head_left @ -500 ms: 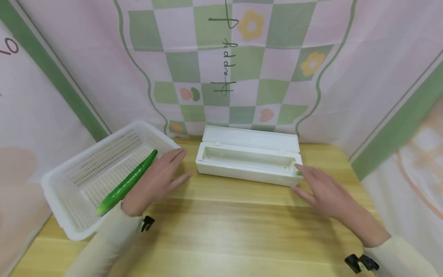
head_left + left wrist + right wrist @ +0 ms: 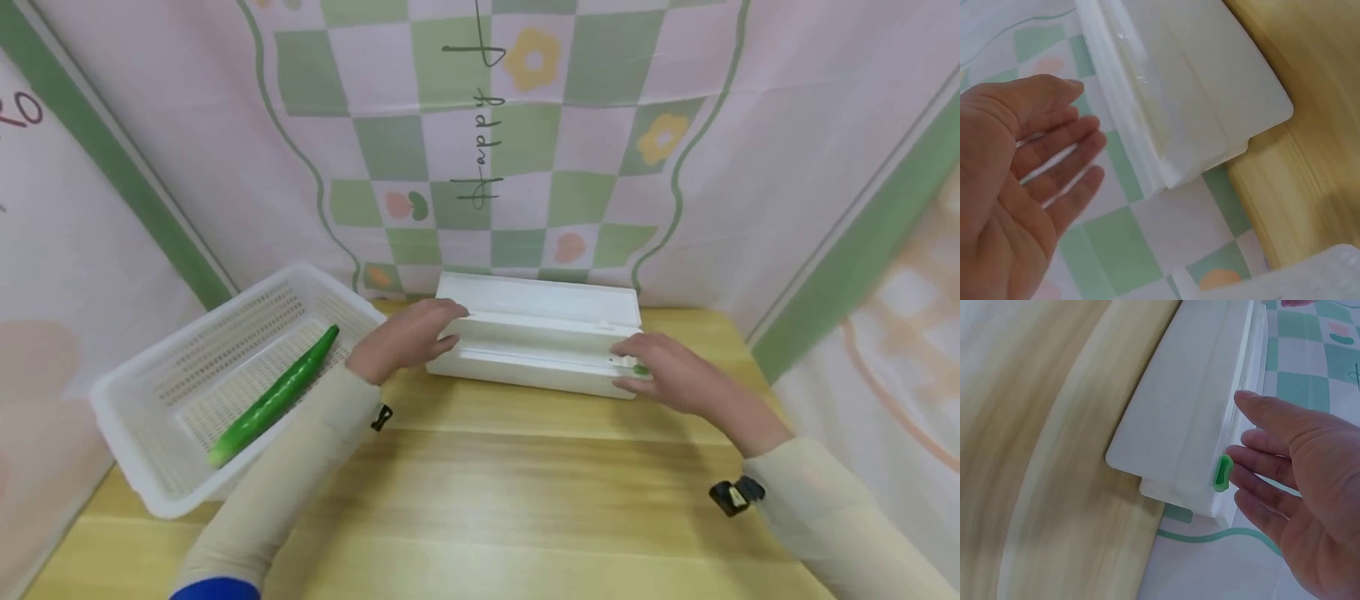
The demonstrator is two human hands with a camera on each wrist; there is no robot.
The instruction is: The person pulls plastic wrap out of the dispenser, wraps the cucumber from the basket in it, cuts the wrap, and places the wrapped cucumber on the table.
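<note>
A long white box [image 2: 525, 377] stands on the table, its flat lid [image 2: 540, 297] folded back. Around its left end my left hand [image 2: 412, 333] reaches, thumb below and fingers above. In the left wrist view that hand [image 2: 1029, 156] has loosely bent fingers and an empty palm, beside the box [image 2: 1191, 81]. My right hand [image 2: 667, 371] is at the box's right end, thumb and fingers spread apart. By its fingertips in the right wrist view, a small green tab [image 2: 1223, 474] sticks out of the box. Whether either hand touches the box I cannot tell.
To the left stands a white plastic basket [image 2: 157, 492] with a green cucumber [image 2: 277, 400] lying slantwise in it. A patterned cloth [image 2: 525, 192] hangs behind the box. Wooden tabletop [image 2: 480, 492] lies in front.
My left hand has moved right, from the basket's edge to the box's left end. My right hand has shifted slightly left and up at the right end.
</note>
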